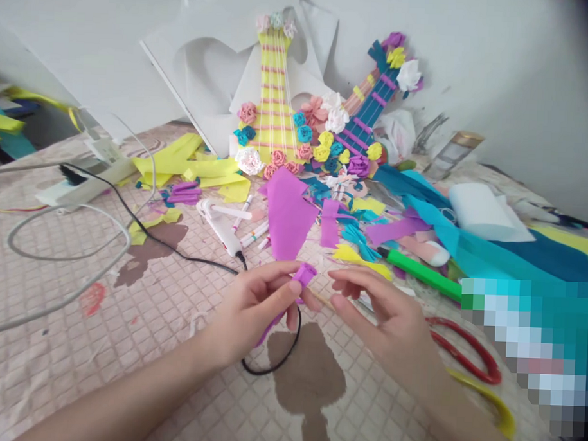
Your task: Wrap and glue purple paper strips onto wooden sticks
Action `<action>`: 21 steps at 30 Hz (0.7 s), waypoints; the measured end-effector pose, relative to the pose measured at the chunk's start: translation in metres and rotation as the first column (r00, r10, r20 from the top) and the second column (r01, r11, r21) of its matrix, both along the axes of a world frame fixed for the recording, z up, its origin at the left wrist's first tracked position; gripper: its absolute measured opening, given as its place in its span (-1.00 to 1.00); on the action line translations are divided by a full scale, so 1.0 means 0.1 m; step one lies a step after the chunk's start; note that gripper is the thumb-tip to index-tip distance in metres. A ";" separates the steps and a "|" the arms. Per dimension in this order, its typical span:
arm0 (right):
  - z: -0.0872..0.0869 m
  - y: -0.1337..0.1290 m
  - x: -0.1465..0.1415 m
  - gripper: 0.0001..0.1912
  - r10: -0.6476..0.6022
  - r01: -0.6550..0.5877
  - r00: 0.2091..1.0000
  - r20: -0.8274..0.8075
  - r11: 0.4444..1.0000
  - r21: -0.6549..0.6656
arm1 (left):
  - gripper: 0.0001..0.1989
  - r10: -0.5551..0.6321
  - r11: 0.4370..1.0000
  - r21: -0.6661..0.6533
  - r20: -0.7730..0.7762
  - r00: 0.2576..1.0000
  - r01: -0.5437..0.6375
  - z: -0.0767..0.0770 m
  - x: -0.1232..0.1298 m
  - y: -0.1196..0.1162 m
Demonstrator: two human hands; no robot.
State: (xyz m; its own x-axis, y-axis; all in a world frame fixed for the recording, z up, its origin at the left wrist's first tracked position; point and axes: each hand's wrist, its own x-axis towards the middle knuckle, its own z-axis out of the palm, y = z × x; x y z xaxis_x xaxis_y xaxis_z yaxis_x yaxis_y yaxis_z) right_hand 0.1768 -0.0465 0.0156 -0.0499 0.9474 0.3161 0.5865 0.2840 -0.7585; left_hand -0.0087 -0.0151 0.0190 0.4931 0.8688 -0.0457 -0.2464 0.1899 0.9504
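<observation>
My left hand (257, 299) pinches a small rolled piece of purple paper (305, 273) between thumb and fingers, and a purple strip hangs below its palm. A thin wooden stick (323, 300) runs from beside the roll toward my right hand (380, 307). The fingers of my right hand are curled and slightly apart near the stick's end; whether they grip it cannot be made out. Just beyond my hands lies a larger purple paper sheet (289, 214).
A white glue gun (221, 226) with a black cord lies ahead left, near a power strip (83, 181). Decorated guitar shapes (274, 97) lean at the back. A green cutter (422, 273), red-handled scissors (477, 349) and a paper roll (478, 207) are at the right.
</observation>
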 end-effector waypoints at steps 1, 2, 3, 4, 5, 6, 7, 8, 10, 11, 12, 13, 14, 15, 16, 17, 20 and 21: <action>0.02 -0.02 0.00 -0.78 0.038 -0.039 0.997 -0.067 0.999 -0.016 | -0.72 -0.029 0.999 -0.014 0.008 1.000 0.029 -0.01 0.01 -0.01; 0.04 -0.04 -0.01 -0.73 0.079 -0.082 0.990 -0.117 0.996 -0.024 | -0.69 -0.053 0.998 -0.028 0.008 0.999 0.053 -0.02 0.01 -0.03; 0.05 -0.06 -0.01 -0.70 0.121 -0.126 0.981 -0.154 0.992 -0.025 | -0.67 -0.070 0.997 -0.041 0.006 0.998 0.070 -0.03 0.02 -0.04; 0.05 -0.07 -0.01 -0.67 0.162 -0.168 0.971 -0.178 0.985 -0.020 | -0.66 -0.082 0.995 -0.051 0.002 0.997 0.082 -0.04 0.02 -0.05; 0.05 -0.08 -0.02 -0.65 0.198 -0.205 0.961 -0.191 0.979 -0.015 | -0.65 -0.086 0.995 -0.058 -0.002 0.996 0.086 -0.04 0.03 -0.05; 0.05 -0.08 -0.02 -0.64 0.228 -0.234 0.954 -0.197 0.972 -0.009 | -0.64 -0.087 0.994 -0.065 -0.005 0.996 0.086 -0.04 0.03 -0.06; 0.06 -0.09 -0.03 -0.63 0.248 -0.254 0.948 -0.200 0.967 -0.002 | -0.65 -0.086 0.994 -0.071 -0.008 0.996 0.086 -0.04 0.03 -0.06; 0.06 -0.09 -0.04 -0.63 0.262 -0.267 0.944 -0.201 0.964 0.002 | -0.65 -0.085 0.994 -0.076 -0.011 0.996 0.084 -0.04 0.03 -0.06; 0.06 -0.10 -0.05 -0.63 0.268 -0.271 0.943 -0.199 0.963 0.012 | -0.68 -0.088 0.993 -0.082 -0.014 0.996 0.086 -0.04 0.04 -0.05; 0.07 -0.11 -0.05 -0.63 0.261 -0.262 0.946 -0.190 0.965 0.020 | -0.68 -0.093 0.992 -0.081 -0.008 0.996 0.092 -0.04 0.04 -0.05; 0.08 -0.11 -0.04 -0.63 0.243 -0.241 0.954 -0.174 0.970 0.035 | -0.69 -0.098 0.992 -0.077 -0.001 0.995 0.098 -0.04 0.04 -0.04; 0.09 -0.10 -0.03 -0.64 0.208 -0.202 0.966 -0.155 0.978 0.052 | -0.69 -0.097 0.993 -0.069 0.008 0.995 0.097 -0.04 0.04 -0.03; 0.10 -0.09 -0.01 -0.67 0.150 -0.142 0.980 -0.133 0.988 0.069 | -0.69 -0.088 0.994 -0.060 0.013 0.996 0.088 -0.04 0.04 -0.02; 0.12 -0.07 0.01 -0.71 0.074 -0.065 0.992 -0.104 0.995 0.079 | -0.70 -0.067 0.996 -0.050 0.013 0.998 0.068 -0.04 0.04 -0.02; 0.12 -0.04 0.04 -0.78 -0.003 0.008 0.998 -0.063 0.997 0.079 | -0.70 -0.039 0.998 -0.040 0.006 0.999 0.039 -0.04 0.04 -0.01; 0.12 -0.02 0.06 -0.85 -0.060 0.060 0.998 -0.005 0.996 0.061 | -0.72 -0.007 1.000 -0.030 -0.005 1.000 0.007 -0.03 0.03 0.00; 0.07 0.07 0.11 -0.93 -0.024 0.054 0.966 0.256 0.992 -0.111 | -0.77 0.069 0.998 -0.005 -0.017 0.997 -0.069 -0.01 0.02 0.02; 0.03 0.09 0.12 -0.92 0.040 0.022 0.944 0.326 0.983 -0.185 | -0.78 0.080 0.997 0.006 -0.007 0.997 -0.080 -0.01 0.02 0.03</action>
